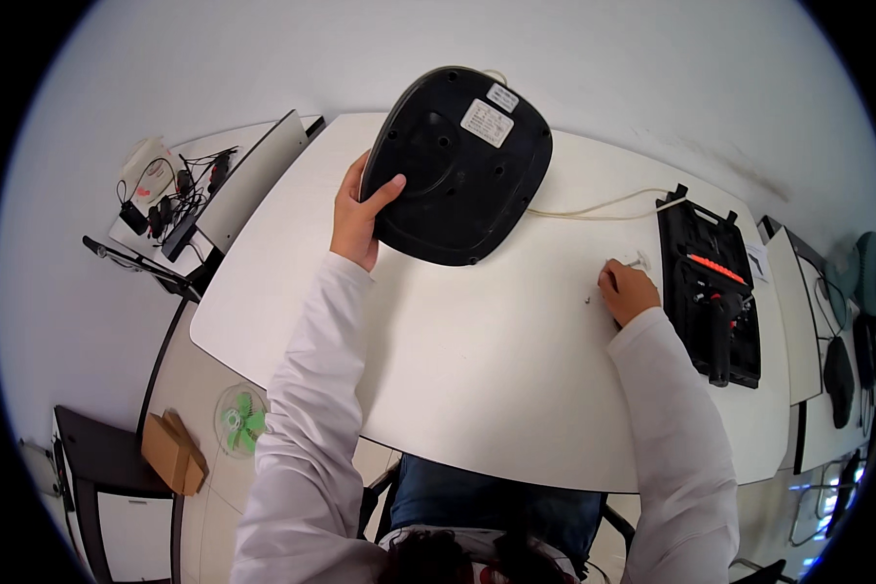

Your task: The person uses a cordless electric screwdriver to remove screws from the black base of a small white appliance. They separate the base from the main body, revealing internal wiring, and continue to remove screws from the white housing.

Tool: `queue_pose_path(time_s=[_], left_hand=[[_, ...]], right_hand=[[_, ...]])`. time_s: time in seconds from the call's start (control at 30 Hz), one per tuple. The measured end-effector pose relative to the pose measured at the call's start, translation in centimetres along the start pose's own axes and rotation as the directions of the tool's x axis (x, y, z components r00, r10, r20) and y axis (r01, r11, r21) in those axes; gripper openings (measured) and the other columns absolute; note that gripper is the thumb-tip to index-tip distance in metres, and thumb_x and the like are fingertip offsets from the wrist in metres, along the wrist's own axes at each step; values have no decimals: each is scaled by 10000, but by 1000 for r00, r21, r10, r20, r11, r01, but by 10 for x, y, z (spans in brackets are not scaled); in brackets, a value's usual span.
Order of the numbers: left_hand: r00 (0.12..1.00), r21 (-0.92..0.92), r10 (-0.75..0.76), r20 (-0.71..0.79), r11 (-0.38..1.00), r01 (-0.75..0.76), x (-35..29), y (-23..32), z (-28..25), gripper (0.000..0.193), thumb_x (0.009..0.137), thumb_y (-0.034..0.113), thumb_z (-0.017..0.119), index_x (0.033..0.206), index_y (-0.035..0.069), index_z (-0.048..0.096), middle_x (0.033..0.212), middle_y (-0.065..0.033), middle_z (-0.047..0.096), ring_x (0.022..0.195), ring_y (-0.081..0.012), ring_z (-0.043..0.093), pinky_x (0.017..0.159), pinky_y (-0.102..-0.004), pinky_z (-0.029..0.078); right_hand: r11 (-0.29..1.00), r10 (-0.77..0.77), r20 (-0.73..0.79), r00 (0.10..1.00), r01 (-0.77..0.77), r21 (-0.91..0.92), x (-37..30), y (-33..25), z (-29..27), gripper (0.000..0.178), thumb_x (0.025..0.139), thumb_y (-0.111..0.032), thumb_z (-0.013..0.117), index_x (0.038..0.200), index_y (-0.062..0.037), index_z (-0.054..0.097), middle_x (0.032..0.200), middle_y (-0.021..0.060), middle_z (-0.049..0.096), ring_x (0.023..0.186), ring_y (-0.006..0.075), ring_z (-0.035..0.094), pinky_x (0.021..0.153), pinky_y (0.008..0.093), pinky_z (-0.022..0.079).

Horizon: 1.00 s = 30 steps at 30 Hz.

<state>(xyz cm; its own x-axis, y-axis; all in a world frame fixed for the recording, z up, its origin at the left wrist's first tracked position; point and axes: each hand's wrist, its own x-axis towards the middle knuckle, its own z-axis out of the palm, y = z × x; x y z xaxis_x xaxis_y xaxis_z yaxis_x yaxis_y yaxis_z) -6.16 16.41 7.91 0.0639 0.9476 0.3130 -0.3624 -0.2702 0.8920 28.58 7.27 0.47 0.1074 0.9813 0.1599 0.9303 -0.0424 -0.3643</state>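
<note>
My left hand (362,209) grips the left edge of a black appliance base (496,200), thumb on its underside. It is held tilted above the table, its underside facing me, with several screw holes and two white labels. A pale cord (594,213) runs from behind it to the right. My right hand (633,290) rests on the table with its fingers curled in; whether something small is in them is hidden. A small whitish piece (640,260) lies just beyond those fingers, and a tiny metal screw (587,301) lies left of them.
Right of my right hand, an open black tool case (676,253) holds a black-handled power screwdriver (721,341) and an orange-red rod (718,269). Left of the white table (477,380) stand a panel (253,185) and a cable-strewn desk. A green fan blade (240,420) and cardboard box (173,453) are on the floor.
</note>
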Motion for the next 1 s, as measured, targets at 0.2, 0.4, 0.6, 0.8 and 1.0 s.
queue_pose_path(time_s=[0.2, 0.4, 0.6, 0.8, 1.0], left_hand=[[995, -204, -96, -17, 975, 91, -10, -3, -2, 588, 794, 179, 708, 1289, 53, 415, 1180, -77, 542, 1098, -185, 526, 922, -313, 439], [987, -338, -161, -26, 930, 143, -25, 4, 5, 533, 836, 214, 661, 1291, 79, 417, 1218, -59, 528, 1118, -184, 517, 913, -327, 444], [988, -389, -150, -25, 912, 128, -27, -1, 4, 536, 849, 197, 642, 1314, 89, 398, 1248, -57, 511, 1136, -185, 508, 928, -328, 441], [993, -360, -106, -51, 929, 81, -41, -11, 9, 576, 852, 172, 633, 1352, 90, 360, 1285, -65, 484, 1163, -195, 486, 955, -317, 424], [986, -172, 104, -127, 977, -125, -48, -26, 18, 671, 870, 169, 612, 1430, 89, 250, 1376, -100, 400, 1245, -199, 409, 1033, -307, 334]], right_hand=[[994, -1, 22, 1000, -1, 111, -3, 4, -8, 139, 863, -179, 506, 862, -58, 574, 768, 138, 638, 727, 320, 614, 666, 386, 477], [989, -18, -31, 999, 23, 149, -9, -3, -11, 107, 863, -150, 517, 856, -64, 580, 759, 126, 631, 712, 293, 613, 669, 362, 479], [936, -216, -217, 952, 265, 232, -10, -15, -11, 132, 864, -99, 538, 985, -51, 562, 889, 103, 612, 811, 241, 600, 725, 323, 476], [692, -124, -126, 984, 177, 700, -13, -80, -14, 475, 893, -160, 571, 1306, -16, 383, 1174, 121, 513, 996, 206, 562, 795, 299, 480], [503, -76, -287, 955, 285, 816, 4, -119, 2, 587, 895, -198, 580, 1384, -37, 298, 1286, 134, 411, 1089, 237, 516, 801, 304, 498]])
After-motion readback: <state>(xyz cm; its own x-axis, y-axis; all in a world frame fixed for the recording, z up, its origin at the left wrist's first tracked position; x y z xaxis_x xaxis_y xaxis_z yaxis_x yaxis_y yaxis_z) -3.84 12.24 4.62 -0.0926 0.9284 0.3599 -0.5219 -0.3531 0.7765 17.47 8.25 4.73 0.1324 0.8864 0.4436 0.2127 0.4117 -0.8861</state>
